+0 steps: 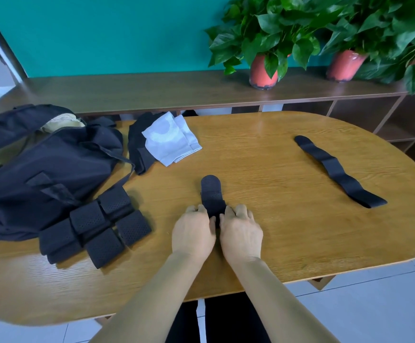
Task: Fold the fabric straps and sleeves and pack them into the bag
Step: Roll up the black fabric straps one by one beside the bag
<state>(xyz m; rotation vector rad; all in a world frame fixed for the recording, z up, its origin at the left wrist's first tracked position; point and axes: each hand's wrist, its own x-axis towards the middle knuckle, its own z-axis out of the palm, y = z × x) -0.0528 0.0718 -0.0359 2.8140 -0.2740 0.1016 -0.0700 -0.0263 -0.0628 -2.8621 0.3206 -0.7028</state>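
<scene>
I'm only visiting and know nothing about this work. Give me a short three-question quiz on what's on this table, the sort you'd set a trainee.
1. True or false: the left hand and the right hand both grip the same black strap.
2. Where does the long strap lie? A) on the floor; B) flat on the table, right of the hands; C) draped over a plant pot.
3. Fill the gap: the white sleeves rest partly on a ___ piece of fabric beside the bag.
Key: 1 true; 2 B; 3 black.
</scene>
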